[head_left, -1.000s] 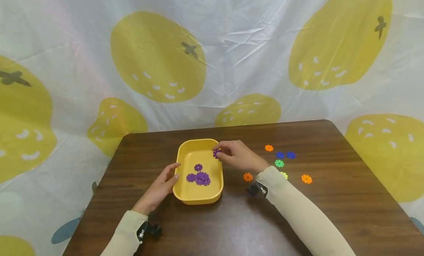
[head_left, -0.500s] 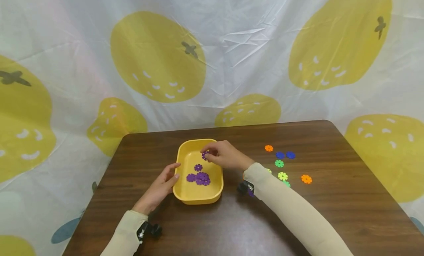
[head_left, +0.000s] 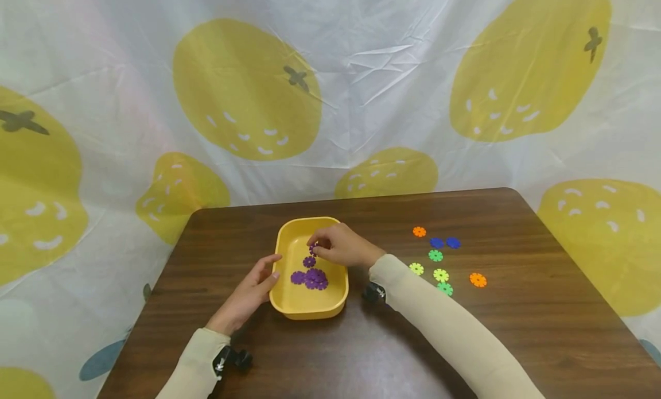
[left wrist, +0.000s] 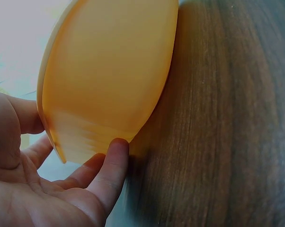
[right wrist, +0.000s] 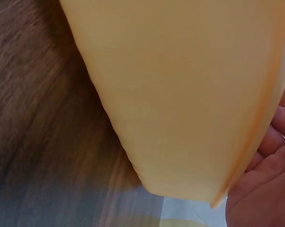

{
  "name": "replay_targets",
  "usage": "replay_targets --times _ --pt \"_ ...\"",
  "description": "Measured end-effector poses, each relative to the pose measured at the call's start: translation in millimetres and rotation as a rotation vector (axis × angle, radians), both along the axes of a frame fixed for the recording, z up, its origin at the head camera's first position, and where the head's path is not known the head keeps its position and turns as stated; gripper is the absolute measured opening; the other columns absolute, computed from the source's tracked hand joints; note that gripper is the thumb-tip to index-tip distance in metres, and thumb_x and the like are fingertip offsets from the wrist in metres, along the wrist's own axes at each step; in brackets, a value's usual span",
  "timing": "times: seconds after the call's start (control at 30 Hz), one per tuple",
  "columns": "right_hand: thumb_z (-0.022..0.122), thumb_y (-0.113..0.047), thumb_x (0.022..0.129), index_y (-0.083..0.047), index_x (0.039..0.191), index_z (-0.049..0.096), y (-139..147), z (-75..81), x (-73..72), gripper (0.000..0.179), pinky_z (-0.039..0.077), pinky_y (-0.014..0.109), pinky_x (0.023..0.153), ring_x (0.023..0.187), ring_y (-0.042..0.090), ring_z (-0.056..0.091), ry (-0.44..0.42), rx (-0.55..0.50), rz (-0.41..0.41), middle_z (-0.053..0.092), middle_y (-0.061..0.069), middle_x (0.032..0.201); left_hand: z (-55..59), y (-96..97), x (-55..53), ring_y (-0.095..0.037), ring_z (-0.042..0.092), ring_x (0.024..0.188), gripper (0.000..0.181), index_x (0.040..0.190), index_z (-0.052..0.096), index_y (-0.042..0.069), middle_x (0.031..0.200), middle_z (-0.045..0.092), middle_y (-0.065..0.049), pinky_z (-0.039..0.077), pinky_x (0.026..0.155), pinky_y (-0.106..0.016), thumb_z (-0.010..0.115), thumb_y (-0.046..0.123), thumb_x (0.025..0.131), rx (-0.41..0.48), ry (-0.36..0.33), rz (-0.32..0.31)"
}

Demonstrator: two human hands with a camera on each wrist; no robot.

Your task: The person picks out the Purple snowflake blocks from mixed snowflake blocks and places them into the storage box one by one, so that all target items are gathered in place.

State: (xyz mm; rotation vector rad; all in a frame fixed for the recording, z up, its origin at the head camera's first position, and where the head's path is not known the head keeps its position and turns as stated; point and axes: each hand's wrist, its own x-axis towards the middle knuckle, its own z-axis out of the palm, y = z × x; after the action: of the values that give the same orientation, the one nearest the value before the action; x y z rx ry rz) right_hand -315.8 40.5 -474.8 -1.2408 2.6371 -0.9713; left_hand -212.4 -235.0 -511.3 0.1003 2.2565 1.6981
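Note:
In the head view a yellow plastic tub (head_left: pixel 281 304) stands on the table. Inside it lie several purple notched plastic discs (head_left: pixel 315 278), bunched together, with a single purple disc (head_left: pixel 308 262) just behind them. My left hand (head_left: pixel 252 293) holds the tub's left side, thumb and fingers at the rim and outer wall (left wrist: pixel 109 61). Reaching over the right rim, my right hand (head_left: pixel 341 245) pinches another purple disc (head_left: pixel 312 250) inside the tub, close to the single one. From the right wrist, the tub's wall (right wrist: pixel 180 94) hides the fingertips and this disc.
Right of the tub, loose notched discs lie on the brown table (head_left: pixel 542 336): orange (head_left: pixel 478 280), blue (head_left: pixel 453 243), green (head_left: pixel 436 255) and yellow-green (head_left: pixel 416 268). My right sleeve (head_left: pixel 444 313) passes over the table beside them. A fruit-patterned curtain (head_left: pixel 361 100) hangs behind the table.
My right hand has moved left and slightly down from the tub's right rim into the tub, carrying the purple disc. The left hand and the tub stay put.

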Motion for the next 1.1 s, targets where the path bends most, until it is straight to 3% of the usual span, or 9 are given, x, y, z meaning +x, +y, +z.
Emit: replay_targets --times 0.2,0.47,0.87,1.1 --pt "0.070 -0.016 0.100 -0.006 0.118 0.078 -1.0 -0.6 -1.9 0.022 0.053 0.023 0.068 0.077 0.007 0.062 -0.001 0.027 0.013 0.078 -0.002 0.099 1.5 -0.7 -0.1 -0.035 0.058 0.132 0.050 0.162 0.036 0.026 0.149 0.043 -0.022 0.053 0.111 -0.049 0.049 0.029 0.114 -0.009 0.003 0.005" --pt "0.071 -0.018 0.099 -0.010 0.119 0.078 1.9 0.2 0.0 0.022 0.053 0.022 0.066 0.071 0.005 0.060 0.027 0.020 -0.027 0.075 -0.006 0.087 -2.4 -1.3 -0.4 -0.037 0.058 0.133 0.051 0.163 0.034 0.022 0.150 0.044 -0.025 0.055 0.110 -0.049 0.048 0.029 0.114 0.020 0.007 -0.010" --pt "0.071 -0.019 0.101 -0.014 0.117 0.077 15.6 18.0 13.6 0.018 0.057 0.024 0.073 0.078 0.008 0.063 0.048 -0.073 -0.051 0.073 -0.006 0.088 -0.6 -3.7 -0.1 -0.037 0.058 0.134 0.050 0.162 0.035 0.024 0.152 0.043 -0.024 0.054 0.110 -0.050 0.049 0.031 0.114 0.020 0.003 -0.001" --pt "0.070 -0.022 0.102 -0.019 0.116 0.077 34.5 21.4 22.8 0.015 0.057 0.026 0.073 0.081 0.008 0.064 0.002 -0.128 -0.116 0.072 -0.010 0.092 -0.3 -3.7 1.5 -0.037 0.058 0.134 0.050 0.162 0.036 0.025 0.153 0.042 -0.025 0.055 0.110 -0.050 0.049 0.032 0.114 0.017 0.004 0.003"
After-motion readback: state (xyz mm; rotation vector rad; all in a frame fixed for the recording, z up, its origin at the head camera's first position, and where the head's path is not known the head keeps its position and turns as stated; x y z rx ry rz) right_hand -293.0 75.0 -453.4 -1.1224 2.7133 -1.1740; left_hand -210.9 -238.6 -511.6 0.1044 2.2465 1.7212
